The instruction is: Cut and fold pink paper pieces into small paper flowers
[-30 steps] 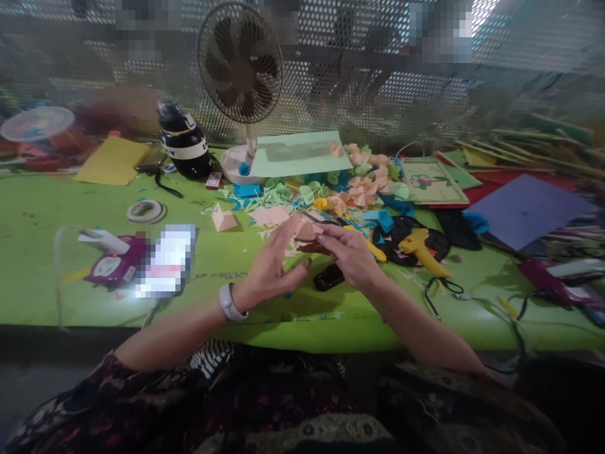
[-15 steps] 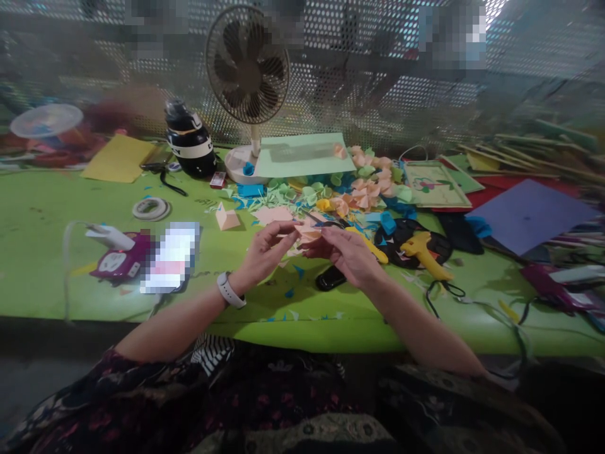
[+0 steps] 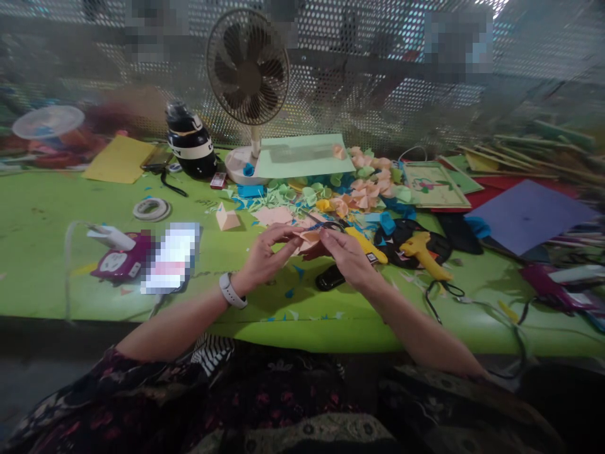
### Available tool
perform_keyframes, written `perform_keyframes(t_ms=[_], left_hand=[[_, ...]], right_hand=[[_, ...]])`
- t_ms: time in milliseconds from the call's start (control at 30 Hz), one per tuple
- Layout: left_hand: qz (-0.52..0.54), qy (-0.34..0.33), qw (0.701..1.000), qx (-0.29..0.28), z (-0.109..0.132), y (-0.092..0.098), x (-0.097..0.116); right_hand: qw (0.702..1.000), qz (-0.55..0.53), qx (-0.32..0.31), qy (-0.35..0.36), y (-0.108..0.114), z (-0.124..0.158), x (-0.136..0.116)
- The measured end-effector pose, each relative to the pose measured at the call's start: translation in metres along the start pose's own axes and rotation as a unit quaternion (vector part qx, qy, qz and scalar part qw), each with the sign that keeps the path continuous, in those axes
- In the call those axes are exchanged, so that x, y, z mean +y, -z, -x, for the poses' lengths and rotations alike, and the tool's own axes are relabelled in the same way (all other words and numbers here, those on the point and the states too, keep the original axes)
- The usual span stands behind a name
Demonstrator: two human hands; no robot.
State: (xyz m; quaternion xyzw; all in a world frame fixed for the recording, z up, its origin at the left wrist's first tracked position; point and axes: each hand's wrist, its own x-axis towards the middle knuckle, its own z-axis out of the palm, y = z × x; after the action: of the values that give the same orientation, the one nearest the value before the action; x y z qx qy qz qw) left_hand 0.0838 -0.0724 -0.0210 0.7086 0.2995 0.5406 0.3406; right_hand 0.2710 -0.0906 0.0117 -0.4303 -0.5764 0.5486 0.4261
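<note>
Between my two hands, over the middle of the green table, is a folded piece of peach paper [image 3: 310, 238]. My left hand [image 3: 271, 252] pinches its left side with thumb and fingers. My right hand [image 3: 347, 253] grips the right side, thumb on top. Just beyond lie flat pieces of peach paper [image 3: 274, 215] and a pair of scissors [image 3: 333, 224], partly covered by the hand and paper scraps. A yellow-handled cutter [image 3: 366, 244] rests right behind my right hand. A black object [image 3: 329, 277] lies below it, partly hidden.
Curled peach and green paper pieces [image 3: 368, 189] are heaped behind the hands. A yellow glue gun [image 3: 428, 253] lies on a black round mat to the right. A lit phone [image 3: 171, 257], tape roll [image 3: 151, 209], bottle [image 3: 190, 142] and fan [image 3: 248, 75] stand left and behind.
The peach paper has been turned or opened slightly, showing more of its inner fold. Both hands keep nearly the same place, with small finger shifts.
</note>
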Motion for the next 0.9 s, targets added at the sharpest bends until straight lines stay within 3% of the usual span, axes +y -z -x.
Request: perform_keyframes(t_ms=[233, 500, 667, 900], left_hand=[[0.076, 0.079, 0.994, -0.029, -0.002, 0.002, -0.01], [0.173, 0.18, 0.964, -0.095, -0.004, 0.005, -0.009], [0.237, 0.295, 0.923, -0.073, -0.005, 0.007, 0.0], [0.284, 0.343, 0.892, -0.076, -0.004, 0.005, 0.007]], right_hand=[[0.977, 0.188, 0.052, 0.087, 0.006, -0.001, 0.003], [0.888, 0.383, 0.079, 0.243, 0.008, 0.001, 0.011], [0.852, 0.444, 0.073, 0.265, 0.009, 0.001, 0.019], [0.85, 0.453, 0.068, 0.261, 0.009, 0.0, 0.025]])
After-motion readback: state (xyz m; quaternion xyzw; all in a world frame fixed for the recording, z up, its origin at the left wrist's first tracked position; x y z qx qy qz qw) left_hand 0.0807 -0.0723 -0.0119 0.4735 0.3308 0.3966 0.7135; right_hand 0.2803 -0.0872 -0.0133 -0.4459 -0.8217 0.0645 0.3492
